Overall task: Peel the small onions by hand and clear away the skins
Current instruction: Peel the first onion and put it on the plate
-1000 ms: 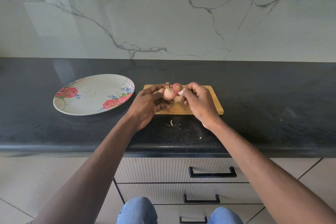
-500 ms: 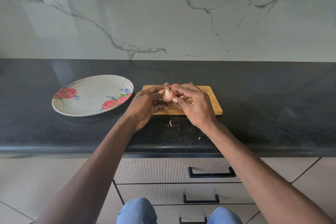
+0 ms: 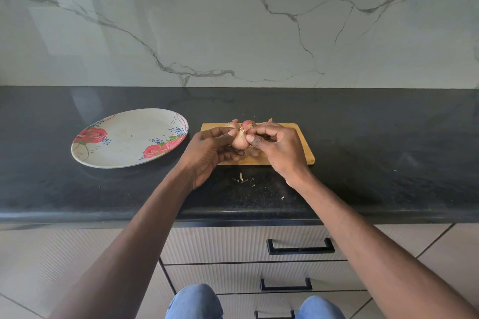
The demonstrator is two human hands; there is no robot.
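A small pale onion (image 3: 239, 140) is held just above a wooden cutting board (image 3: 304, 147). My left hand (image 3: 210, 153) grips it from the left and below. My right hand (image 3: 278, 149) pinches the skin at the onion's top with thumb and fingers. A second, pinkish-red onion (image 3: 248, 124) lies on the board behind my fingers. Small skin scraps (image 3: 242, 178) lie on the black counter in front of the board.
A white oval plate with red roses (image 3: 127, 142) sits on the black counter (image 3: 388, 153) left of the board. A marble wall rises behind. Below the counter edge are drawers with black handles (image 3: 300, 247). My knees in blue jeans show at the bottom.
My right hand has moved from the onion's right side onto its top, where its fingers now pinch the skin. My left hand keeps hold of the onion in about the same place.
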